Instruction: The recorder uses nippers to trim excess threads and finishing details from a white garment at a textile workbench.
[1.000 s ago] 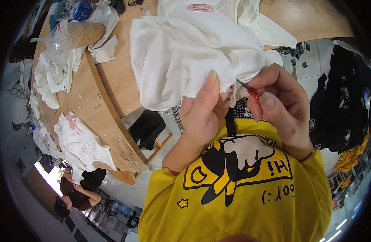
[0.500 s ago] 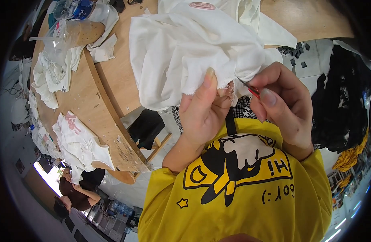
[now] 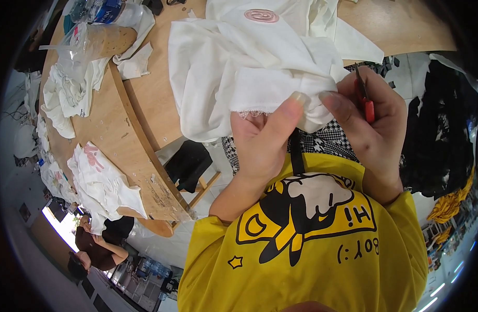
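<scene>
A white cloth garment [image 3: 208, 67] with a pink oval patch [image 3: 261, 16] spreads over the table edge toward me. My left hand [image 3: 264, 143] is closed on its near edge, thumb on top, with frayed threads showing beside the fingers. Thumb and fingers of my right hand [image 3: 377, 130] pinch the same cloth a little further right. Tucked in that hand are red-handled thread snips [image 3: 369, 111], their dark blade pointing up and away from the cloth. The fingertips under the fabric are hidden.
The wooden table [image 3: 140, 109] carries a plastic drink cup [image 3: 111, 40], a water bottle [image 3: 106, 11] and several white cloth pieces, one pink-printed garment [image 3: 101, 179] among them. A stool [image 3: 189, 165] stands below. Black cloth [image 3: 431, 130] is heaped at right. Another person [image 3: 101, 249] works at lower left.
The snips have swung from the frayed edge up into my right hand, which now pinches the cloth. My left thumb has shifted right, and the garment's edge has been turned.
</scene>
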Tool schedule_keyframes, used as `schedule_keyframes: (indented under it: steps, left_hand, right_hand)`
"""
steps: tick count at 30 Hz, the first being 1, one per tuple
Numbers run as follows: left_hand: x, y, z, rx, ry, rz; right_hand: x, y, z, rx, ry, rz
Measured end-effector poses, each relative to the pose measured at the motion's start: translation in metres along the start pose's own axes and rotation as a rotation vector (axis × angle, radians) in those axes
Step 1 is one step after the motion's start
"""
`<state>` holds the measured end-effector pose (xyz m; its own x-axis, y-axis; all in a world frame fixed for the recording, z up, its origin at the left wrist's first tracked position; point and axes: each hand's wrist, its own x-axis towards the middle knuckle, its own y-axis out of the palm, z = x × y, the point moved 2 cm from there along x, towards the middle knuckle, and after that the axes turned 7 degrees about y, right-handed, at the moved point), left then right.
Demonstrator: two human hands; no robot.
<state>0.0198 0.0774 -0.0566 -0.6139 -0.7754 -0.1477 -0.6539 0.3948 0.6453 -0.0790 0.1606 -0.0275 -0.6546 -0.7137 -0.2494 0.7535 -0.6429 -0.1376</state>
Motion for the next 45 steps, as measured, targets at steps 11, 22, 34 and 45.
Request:
schedule_keyframes:
  steps: [11,22,34,45]
  left_hand:
    - [0.001,-0.002,-0.010,0.229,0.030,-0.024]
    - [0.009,0.005,-0.017,-0.061,-0.206,0.066]
    - [0.009,0.004,-0.017,-0.085,-0.257,-0.008]
    - [0.007,0.003,-0.017,-0.098,-0.271,0.041]
  right_hand:
    - [0.007,-0.008,-0.001,-0.052,-0.157,-0.092]
    - [0.011,-0.006,0.000,0.091,-0.011,-0.062]
    - [-0.011,0.003,0.010,0.242,0.229,0.254]
    - [-0.014,-0.001,0.010,0.053,0.192,0.193]
